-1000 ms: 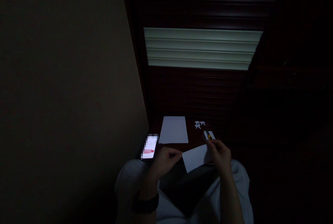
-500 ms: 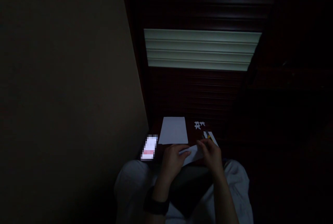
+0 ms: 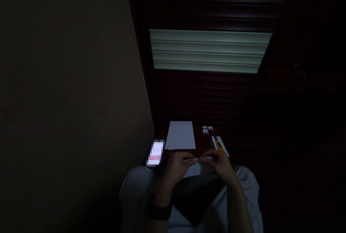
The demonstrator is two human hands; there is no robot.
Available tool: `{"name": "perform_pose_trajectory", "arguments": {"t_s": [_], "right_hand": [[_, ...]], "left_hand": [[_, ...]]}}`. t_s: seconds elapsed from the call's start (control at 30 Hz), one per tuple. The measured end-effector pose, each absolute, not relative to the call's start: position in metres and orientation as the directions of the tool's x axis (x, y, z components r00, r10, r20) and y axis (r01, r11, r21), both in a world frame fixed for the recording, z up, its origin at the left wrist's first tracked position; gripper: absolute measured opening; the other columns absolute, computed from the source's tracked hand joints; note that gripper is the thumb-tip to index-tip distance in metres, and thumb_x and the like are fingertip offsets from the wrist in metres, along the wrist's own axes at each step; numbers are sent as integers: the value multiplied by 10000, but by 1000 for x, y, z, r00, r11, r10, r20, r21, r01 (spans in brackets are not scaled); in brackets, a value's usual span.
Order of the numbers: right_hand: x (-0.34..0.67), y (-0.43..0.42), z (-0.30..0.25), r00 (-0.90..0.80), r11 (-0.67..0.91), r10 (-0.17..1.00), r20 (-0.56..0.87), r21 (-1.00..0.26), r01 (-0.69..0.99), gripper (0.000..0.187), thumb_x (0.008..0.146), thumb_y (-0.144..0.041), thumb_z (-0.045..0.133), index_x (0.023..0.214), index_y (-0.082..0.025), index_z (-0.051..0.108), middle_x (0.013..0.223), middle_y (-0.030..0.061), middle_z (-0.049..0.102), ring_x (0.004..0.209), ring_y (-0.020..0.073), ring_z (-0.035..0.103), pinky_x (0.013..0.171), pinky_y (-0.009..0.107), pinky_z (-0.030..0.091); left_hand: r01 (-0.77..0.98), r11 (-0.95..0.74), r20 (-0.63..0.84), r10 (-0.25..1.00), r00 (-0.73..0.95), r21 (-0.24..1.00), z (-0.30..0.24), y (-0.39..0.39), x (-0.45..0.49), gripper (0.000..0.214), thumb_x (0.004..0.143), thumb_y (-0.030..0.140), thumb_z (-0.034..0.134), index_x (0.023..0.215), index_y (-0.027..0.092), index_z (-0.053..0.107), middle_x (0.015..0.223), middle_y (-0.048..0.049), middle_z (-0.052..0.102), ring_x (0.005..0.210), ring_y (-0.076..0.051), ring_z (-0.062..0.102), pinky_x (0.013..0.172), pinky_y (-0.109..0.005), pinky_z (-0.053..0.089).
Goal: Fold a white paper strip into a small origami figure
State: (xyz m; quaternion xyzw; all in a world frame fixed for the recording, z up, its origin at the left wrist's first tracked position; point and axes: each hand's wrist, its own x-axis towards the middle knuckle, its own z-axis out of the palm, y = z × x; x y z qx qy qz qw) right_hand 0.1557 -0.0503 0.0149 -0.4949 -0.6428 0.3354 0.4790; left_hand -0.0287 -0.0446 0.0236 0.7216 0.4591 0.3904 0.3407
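A white sheet of paper [image 3: 196, 170] is held low over my lap by both hands. My left hand [image 3: 177, 166] pinches its upper edge between thumb and fingers. My right hand [image 3: 219, 162] grips the same edge a little to the right, its fingertips close to those of the left. Just beyond the right hand lies a yellow utility knife [image 3: 219, 146] on a white paper strip [image 3: 225, 148]. A larger white sheet [image 3: 180, 135] rests flat beyond my left hand.
Several small white paper cutouts [image 3: 205, 130] lie on the dark tabletop [image 3: 201, 144]. A lit phone [image 3: 156, 152], its screen blurred, is at the left by the wall [image 3: 108, 99]. Behind the table stands a dark slatted panel with a pale slatted section [image 3: 208, 51].
My right hand has come down and away from the knife, uncovering it. The held paper has turned more level, and my two hands' fingertips have drawn closer together along its edge.
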Motion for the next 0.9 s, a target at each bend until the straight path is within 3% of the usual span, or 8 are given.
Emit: {"name": "perform_pose_trajectory", "arguments": {"t_s": [0.23,0.5,0.7,0.8,0.9], "right_hand": [[154,-50,13,-50,334,941,334,-901,275,150,644,-332,692,661,-187,657,813,58,671,799,212,605,722,299,444],[174,-56,16,24,297,954,299,-952,77,171,641,-331,700,635,-173,638,818,78,673,810,233,610,740,339,449],[182,-50,4,314,232,924,219,-973,-5,206,678,-361,674,740,-170,630,746,42,648,746,212,598,689,317,456],[164,-45,1,196,163,971,134,-977,-137,315,699,-406,645,913,-177,615,850,65,654,787,213,600,681,315,473],[138,-43,5,71,86,995,73,-976,-199,432,697,-455,627,1025,-178,577,897,83,650,746,200,602,614,289,477]], "left_hand": [[387,-358,247,919,307,850,27,-47,-28,150,701,300,604,789,225,700,783,-9,699,740,-182,626,674,-245,440],[363,-318,245,941,233,876,27,-46,-39,145,680,328,627,732,217,704,758,-20,704,732,-193,635,672,-257,459],[139,-193,208,973,-101,971,16,-36,-43,216,674,341,645,803,176,700,815,-63,709,776,-204,649,718,-297,490],[-31,-171,157,950,-270,985,13,-34,-37,260,668,323,661,866,158,689,884,-81,702,847,-202,640,783,-304,482],[-143,-166,118,947,-299,976,16,-37,-28,279,661,310,674,883,140,680,923,-93,694,895,-209,628,819,-313,475]]}}
